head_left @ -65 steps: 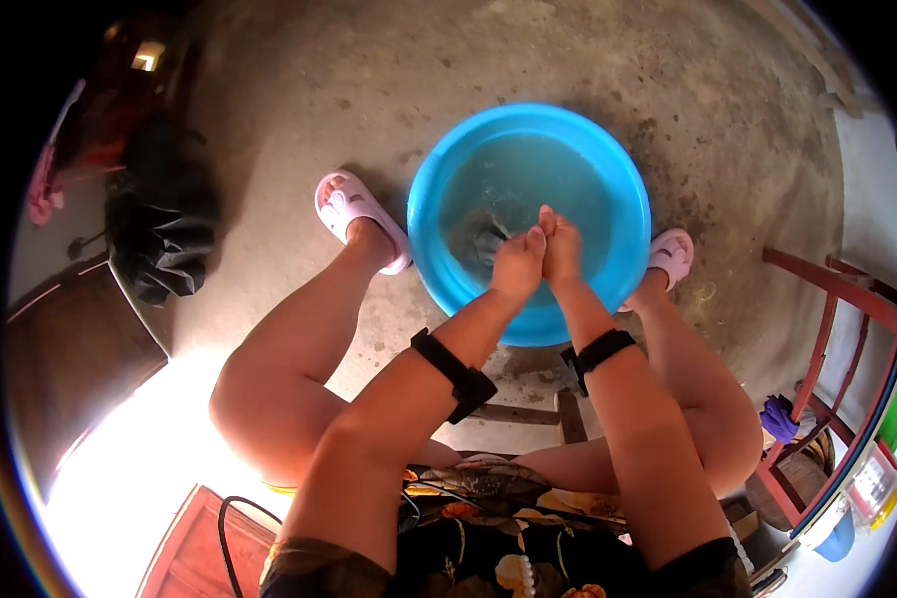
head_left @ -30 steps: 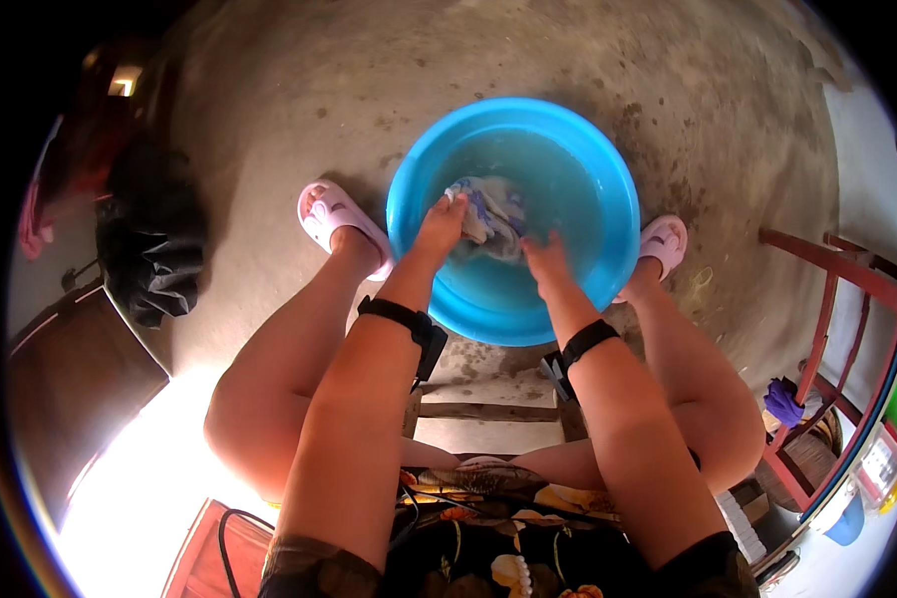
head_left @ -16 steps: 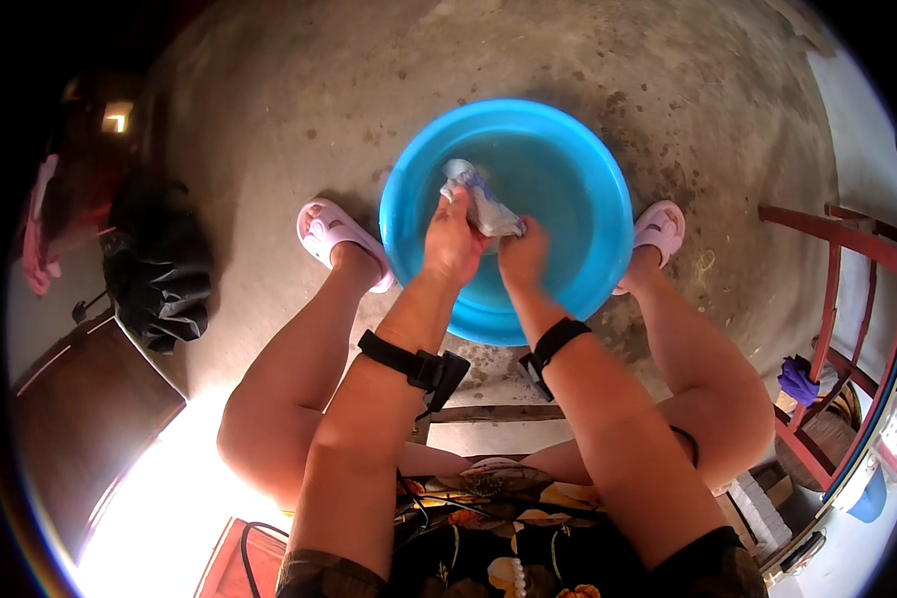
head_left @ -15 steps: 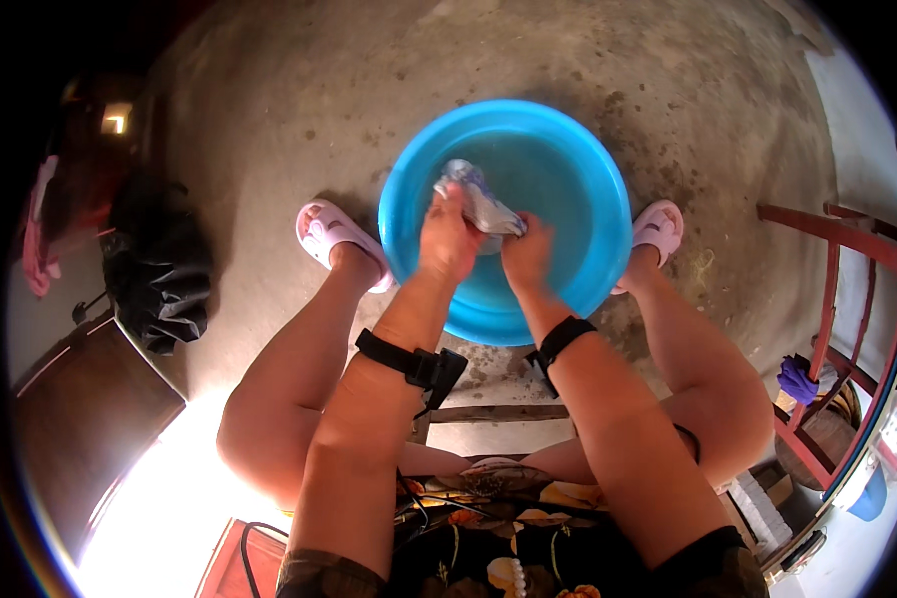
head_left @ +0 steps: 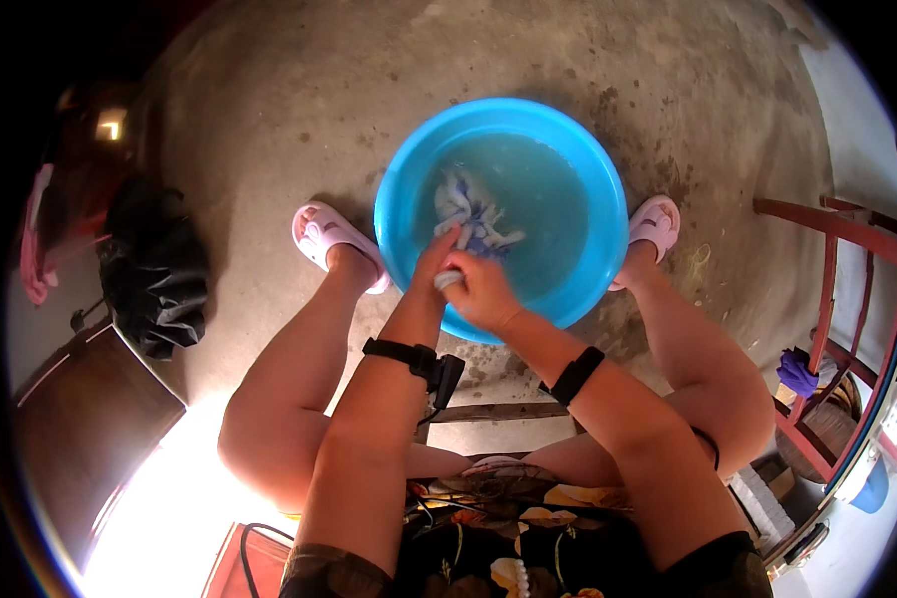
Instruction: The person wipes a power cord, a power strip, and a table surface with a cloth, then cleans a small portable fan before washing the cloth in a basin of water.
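A wet white cloth with blue-purple markings (head_left: 473, 224) trails from my hands into the cloudy water of a round blue basin (head_left: 409, 149). My left hand (head_left: 436, 259) is closed around part of the cloth at the basin's near-left rim. Right beside it, my right hand (head_left: 485, 292) is wrapped around the cloth too, and a bunched pale end pokes out of its fist. The rest of the cloth spreads crumpled in front of my fingers. What lies inside both grips is hidden.
My feet in pink slippers (head_left: 335, 235) flank the basin on the concrete floor (head_left: 299, 110). At the left, a black sheet or bag (head_left: 154, 269) hangs above a brown panel. A red frame (head_left: 832, 339) stands at the right, with a purple cloth (head_left: 795, 374) on it.
My hands have come together and drawn back toward the near-left rim. The cloth, earlier stretched between them above the water, now hangs spread out into it.
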A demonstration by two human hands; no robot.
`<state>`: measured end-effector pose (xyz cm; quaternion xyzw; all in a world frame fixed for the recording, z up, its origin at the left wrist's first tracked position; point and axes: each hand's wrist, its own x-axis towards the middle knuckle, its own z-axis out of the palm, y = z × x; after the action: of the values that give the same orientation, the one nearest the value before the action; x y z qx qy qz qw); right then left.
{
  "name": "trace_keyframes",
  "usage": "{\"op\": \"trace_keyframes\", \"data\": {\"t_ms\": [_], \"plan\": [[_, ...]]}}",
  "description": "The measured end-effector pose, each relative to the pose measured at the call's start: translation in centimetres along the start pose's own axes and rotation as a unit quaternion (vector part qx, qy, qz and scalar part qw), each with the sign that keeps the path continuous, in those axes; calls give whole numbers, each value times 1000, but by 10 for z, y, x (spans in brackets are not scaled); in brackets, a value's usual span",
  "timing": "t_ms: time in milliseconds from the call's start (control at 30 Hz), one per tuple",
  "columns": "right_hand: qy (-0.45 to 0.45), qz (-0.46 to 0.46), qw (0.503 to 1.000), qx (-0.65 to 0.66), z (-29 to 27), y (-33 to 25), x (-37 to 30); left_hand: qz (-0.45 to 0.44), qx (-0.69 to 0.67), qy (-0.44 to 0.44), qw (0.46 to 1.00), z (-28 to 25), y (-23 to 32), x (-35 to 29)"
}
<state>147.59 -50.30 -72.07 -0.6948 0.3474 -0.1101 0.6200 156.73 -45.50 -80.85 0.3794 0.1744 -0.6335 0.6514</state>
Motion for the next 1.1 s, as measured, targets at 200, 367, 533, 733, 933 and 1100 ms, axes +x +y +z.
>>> {"op": "trace_keyframes", "data": {"t_ms": [200, 367, 533, 733, 933, 1100], "plan": [[131, 159, 974, -96, -33, 54, 35, 39, 44, 173, 983, 70, -21, -16], [165, 27, 975, -145, -1, -5, 11, -66, -75, -79, 992, 48, 10, -16], [122, 162, 970, -134, -39, 40, 40, 114, 260, 249, 926, 80, -29, -22], [180, 39, 979, -90, -2, -12, 9, 51, 131, 82, 987, 52, 11, -17], [185, 153, 965, -106, -48, 30, 30, 120, 266, 207, 934, 90, -24, -25], [193, 36, 972, -131, -17, 6, 17, 96, 247, 193, 945, 62, 11, -19]]}}
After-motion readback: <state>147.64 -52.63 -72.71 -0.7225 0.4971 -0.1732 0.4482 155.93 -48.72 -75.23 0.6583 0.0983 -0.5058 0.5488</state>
